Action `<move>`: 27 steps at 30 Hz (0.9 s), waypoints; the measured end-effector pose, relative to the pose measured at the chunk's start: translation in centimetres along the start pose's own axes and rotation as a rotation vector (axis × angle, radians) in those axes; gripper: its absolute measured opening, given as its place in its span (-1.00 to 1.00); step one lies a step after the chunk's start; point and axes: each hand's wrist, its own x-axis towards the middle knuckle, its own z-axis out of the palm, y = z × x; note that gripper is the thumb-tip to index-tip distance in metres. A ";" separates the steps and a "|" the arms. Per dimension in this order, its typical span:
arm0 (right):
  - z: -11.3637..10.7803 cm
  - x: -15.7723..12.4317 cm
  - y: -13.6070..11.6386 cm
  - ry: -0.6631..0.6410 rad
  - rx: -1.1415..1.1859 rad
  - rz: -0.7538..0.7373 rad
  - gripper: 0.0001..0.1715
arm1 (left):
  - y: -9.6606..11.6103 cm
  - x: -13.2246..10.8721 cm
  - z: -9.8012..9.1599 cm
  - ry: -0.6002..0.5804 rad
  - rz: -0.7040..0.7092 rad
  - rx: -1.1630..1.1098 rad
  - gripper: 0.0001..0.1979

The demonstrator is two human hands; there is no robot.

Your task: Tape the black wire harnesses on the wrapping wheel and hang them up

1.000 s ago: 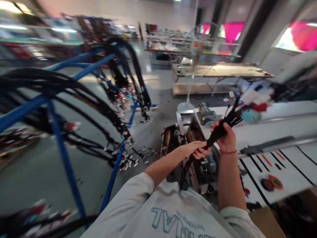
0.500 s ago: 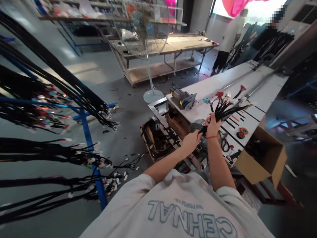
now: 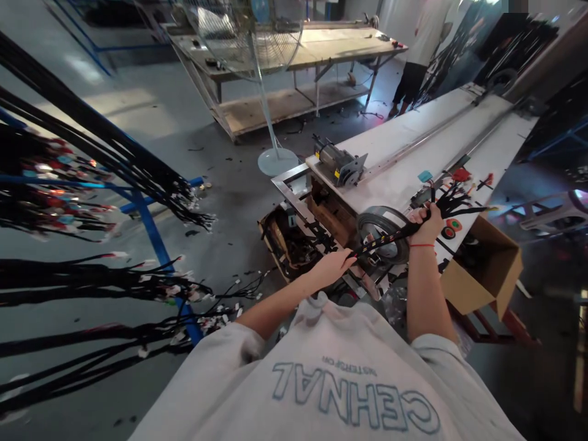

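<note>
A black wire harness [image 3: 390, 236] stretches between my two hands, over the near end of a long white workbench [image 3: 404, 165]. My right hand [image 3: 427, 222] is closed round the bundle just below where it fans out into several black leads with coloured connectors [image 3: 459, 190]. My left hand [image 3: 337, 262] is closed on the lower part of the same bundle, nearer my body. A dark round wheel or roller [image 3: 383, 236] sits at the bench end, right behind the harness.
Blue racks [image 3: 151, 239] at the left carry many hanging black harnesses. A standing fan [image 3: 271, 122] and a wooden table [image 3: 294, 61] are beyond. A motor unit [image 3: 337, 165] sits on the bench, an open cardboard box [image 3: 487, 269] beside it. Another person [image 3: 422, 49] stands far off.
My view swung from the racks to the bench. My right hand moved out and lower over the bench, drawing the harness out longer and flatter between my hands.
</note>
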 end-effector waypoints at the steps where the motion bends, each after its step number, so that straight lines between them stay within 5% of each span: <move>1: -0.1 -0.2 -0.1 0.009 0.011 0.008 -0.79 | 0.1 -0.1 0.2 0.083 -0.004 0.105 -0.75; 4: -0.7 -0.6 -1.5 -0.073 0.085 0.032 -0.80 | 0.6 -0.3 0.2 0.197 0.025 0.094 -0.67; 6: -1.4 -0.9 -3.1 -0.195 0.156 0.071 -0.83 | 0.7 -0.4 -0.5 0.133 0.082 -0.133 -0.56; 8: -2.0 -1.2 -4.8 -0.313 0.229 0.146 -0.86 | 0.6 -0.4 -1.5 -0.088 0.128 -0.435 -0.44; 12: -2.4 -2.3 -5.8 -0.466 0.343 0.287 -0.76 | 0.1 1.1 -2.5 -0.732 0.066 -0.834 -0.37; 14: -2.0 -3.3 -5.2 -0.501 0.344 0.287 -0.79 | 0.5 2.8 -1.7 -0.860 0.007 -0.949 -0.38; 17: -1.4 -4.6 -4.9 -0.487 0.271 0.271 -0.78 | 2.5 5.6 0.4 -0.852 -0.048 -1.109 -0.48; 21: -1.7 -4.3 -7.1 -0.367 0.163 0.202 -0.49 | 4.1 6.6 1.8 -0.884 -0.119 -1.049 -0.57; 24: -2.8 -4.3 -7.3 -0.288 0.065 0.148 -0.61 | 2.5 5.2 0.7 -0.879 -0.154 -0.913 -0.53; 27: -4.3 -6.5 -3.6 -0.291 -0.057 0.138 -0.74 | -0.6 4.1 -1.0 -0.827 -0.155 -0.730 -0.50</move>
